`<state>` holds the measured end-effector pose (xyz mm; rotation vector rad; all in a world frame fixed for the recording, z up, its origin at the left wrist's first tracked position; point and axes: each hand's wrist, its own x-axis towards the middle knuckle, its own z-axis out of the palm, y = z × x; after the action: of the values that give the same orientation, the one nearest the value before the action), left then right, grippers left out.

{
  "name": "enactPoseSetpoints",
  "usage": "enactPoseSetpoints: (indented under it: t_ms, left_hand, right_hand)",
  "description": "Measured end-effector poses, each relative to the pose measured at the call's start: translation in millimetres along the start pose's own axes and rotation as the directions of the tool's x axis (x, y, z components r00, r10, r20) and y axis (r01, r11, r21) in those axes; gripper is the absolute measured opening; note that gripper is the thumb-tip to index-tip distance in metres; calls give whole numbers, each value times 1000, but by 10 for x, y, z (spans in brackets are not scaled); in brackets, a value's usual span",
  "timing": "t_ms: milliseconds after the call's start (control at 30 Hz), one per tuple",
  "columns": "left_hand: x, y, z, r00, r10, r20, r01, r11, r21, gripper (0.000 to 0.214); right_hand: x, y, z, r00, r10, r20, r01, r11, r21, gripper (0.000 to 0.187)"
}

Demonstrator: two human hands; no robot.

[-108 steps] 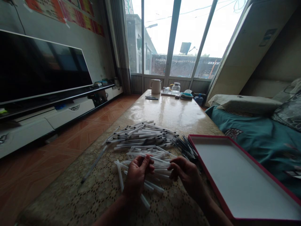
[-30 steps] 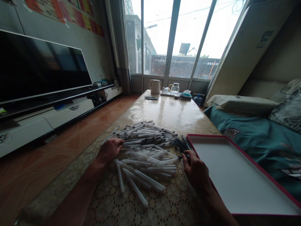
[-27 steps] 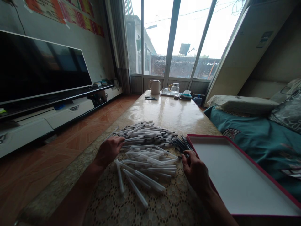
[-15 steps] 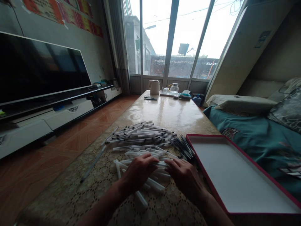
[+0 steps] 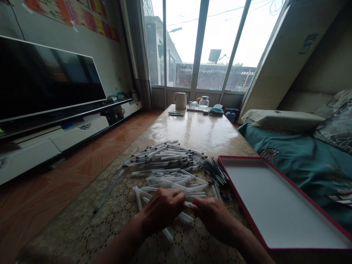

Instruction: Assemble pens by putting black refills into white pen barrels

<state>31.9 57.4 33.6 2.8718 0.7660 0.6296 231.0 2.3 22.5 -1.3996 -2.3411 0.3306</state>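
My left hand [image 5: 162, 207] is closed, fingers pinched on one end of a pale pen barrel [image 5: 188, 204]. Its other end is at the pinched fingers of my right hand [image 5: 216, 216]; only a short piece shows between the hands. Beneath and just beyond them lies a loose heap of clear white pen barrels [image 5: 167, 179]. Farther back is a pile of pens with dark tips [image 5: 165, 154]. A bundle of thin dark pen refills [image 5: 213, 170] lies to the right, against the tray.
A shallow white tray with a red rim [image 5: 242, 158] lies on the table at right. One pen [image 5: 108, 192] lies apart at left. A beige kettle [image 5: 180, 101], a glass pitcher [image 5: 204, 103] and a tissue pack [image 5: 216, 110] stand at the far end.
Both hands have drawn slightly nearer to me. Their fingers, looser over the heap before, are now closed around a pen barrel between them.
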Motion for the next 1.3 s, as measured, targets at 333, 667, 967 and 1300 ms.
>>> enactPoseSetpoints:
  t_ms: [333,667,967,1300]
  left_hand:
    - [68,-47,-199,968,-219,125,252,833,-493,43]
    - [22,-136,-159,948,-297,111,307,771,-558,37]
    - [24,-23,-71,963,-268,7,227,803,-551,37]
    - [-112,-548,-121,665,-733,-141,522,591,-615,40]
  right_hand:
    - [86,-134,-121,989,-120,-83,84,932,-352,19]
    - [104,-72,-50,998,0,-56,-7,992,-128,23]
    - [64,-40,-20,995,16,99,-62,876,478,44]
    - [61,165,-2,953,154,-261,-151,988,32,32]
